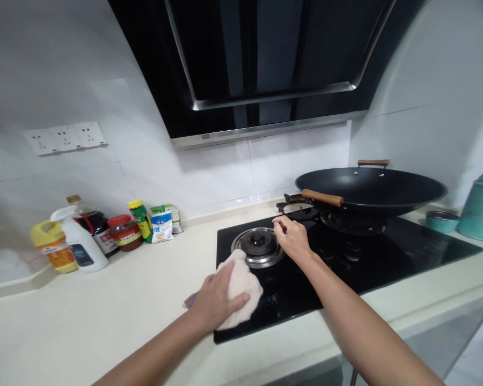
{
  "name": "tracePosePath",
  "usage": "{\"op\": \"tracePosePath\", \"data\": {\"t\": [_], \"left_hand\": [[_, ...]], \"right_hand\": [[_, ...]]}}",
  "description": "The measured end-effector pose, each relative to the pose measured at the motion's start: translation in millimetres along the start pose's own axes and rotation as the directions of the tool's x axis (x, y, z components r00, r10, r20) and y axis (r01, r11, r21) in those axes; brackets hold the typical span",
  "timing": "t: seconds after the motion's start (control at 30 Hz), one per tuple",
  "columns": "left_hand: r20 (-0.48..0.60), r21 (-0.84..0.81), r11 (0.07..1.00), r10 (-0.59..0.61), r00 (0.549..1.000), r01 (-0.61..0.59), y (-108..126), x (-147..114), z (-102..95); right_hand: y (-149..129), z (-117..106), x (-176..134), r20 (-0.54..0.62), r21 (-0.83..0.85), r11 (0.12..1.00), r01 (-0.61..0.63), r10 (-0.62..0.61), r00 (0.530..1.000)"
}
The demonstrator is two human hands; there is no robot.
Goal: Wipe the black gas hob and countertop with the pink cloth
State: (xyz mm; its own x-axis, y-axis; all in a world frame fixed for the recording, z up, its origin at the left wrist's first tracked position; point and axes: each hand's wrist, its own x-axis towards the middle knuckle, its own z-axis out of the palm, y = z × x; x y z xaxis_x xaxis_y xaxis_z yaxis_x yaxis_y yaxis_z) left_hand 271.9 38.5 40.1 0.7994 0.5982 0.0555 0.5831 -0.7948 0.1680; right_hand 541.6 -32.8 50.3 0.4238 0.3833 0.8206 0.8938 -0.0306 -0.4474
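Observation:
My left hand (217, 300) presses a pale pink cloth (241, 287) onto the left front corner of the black glass gas stove (290, 295). A purplish edge of cloth pokes out to the left of the hand. The cloth touches the front-left side of the round metal burner (260, 246), which has no pan support on it. My right hand (293, 236) is over the burner's right side, its fingers curled and thumb tucked in. Whether it pinches anything small is hidden.
A large black wok (370, 187) with wooden handles stands on the right burner. Behind the right hand lies a black pan support (298, 206). Bottles, a red-lidded jar (124, 233) and packets line the wall at left. A range hood (265, 64) hangs above; a teal canister (481, 206) is far right.

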Motion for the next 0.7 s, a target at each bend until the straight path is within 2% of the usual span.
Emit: {"op": "tracePosePath", "data": {"t": [0.17, 0.33, 0.43, 0.47, 0.5, 0.57, 0.6, 0.63, 0.7], "left_hand": [[-0.116, 0.025, 0.992, -0.118, 0.986, 0.121, -32, 54, 5.9], [-0.195, 0.079, 0.967, -0.222, 0.956, 0.24, -53, 127, 9.2], [-0.216, 0.103, 0.955, -0.252, 0.943, 0.279, -66, 168, 9.7], [-0.218, 0.108, 0.952, -0.258, 0.941, 0.286, -70, 181, 9.6], [-0.217, 0.112, 0.95, -0.264, 0.94, 0.293, -74, 194, 9.2], [-0.203, 0.12, 0.944, -0.279, 0.939, 0.307, -78, 220, 7.8], [-0.189, 0.124, 0.941, -0.29, 0.938, 0.315, -78, 234, 6.9], [-0.17, 0.127, 0.938, -0.299, 0.939, 0.322, -76, 247, 6.0], [-0.122, 0.135, 0.936, -0.311, 0.943, 0.326, -65, 276, 5.3]], "right_hand": [[-8, -5, 0, 0.0, 0.033, 0.998, 0.052, -0.052, 0.999], [-21, -15, 6, -0.121, 0.08, 0.993, 0.083, -0.073, 0.99], [-46, -12, -5, -0.123, 0.138, 0.962, 0.235, -0.219, 0.968], [-56, -8, -12, -0.093, 0.163, 0.931, 0.327, -0.315, 0.944], [-66, -3, -19, -0.039, 0.19, 0.881, 0.433, -0.434, 0.9], [-84, 7, -34, 0.048, 0.249, 0.759, 0.602, -0.63, 0.775], [-90, 10, -40, 0.081, 0.262, 0.721, 0.641, -0.678, 0.73], [-93, 12, -43, 0.109, 0.265, 0.703, 0.66, -0.702, 0.704], [-95, 11, -44, 0.149, 0.237, 0.723, 0.649, -0.687, 0.711]]}}
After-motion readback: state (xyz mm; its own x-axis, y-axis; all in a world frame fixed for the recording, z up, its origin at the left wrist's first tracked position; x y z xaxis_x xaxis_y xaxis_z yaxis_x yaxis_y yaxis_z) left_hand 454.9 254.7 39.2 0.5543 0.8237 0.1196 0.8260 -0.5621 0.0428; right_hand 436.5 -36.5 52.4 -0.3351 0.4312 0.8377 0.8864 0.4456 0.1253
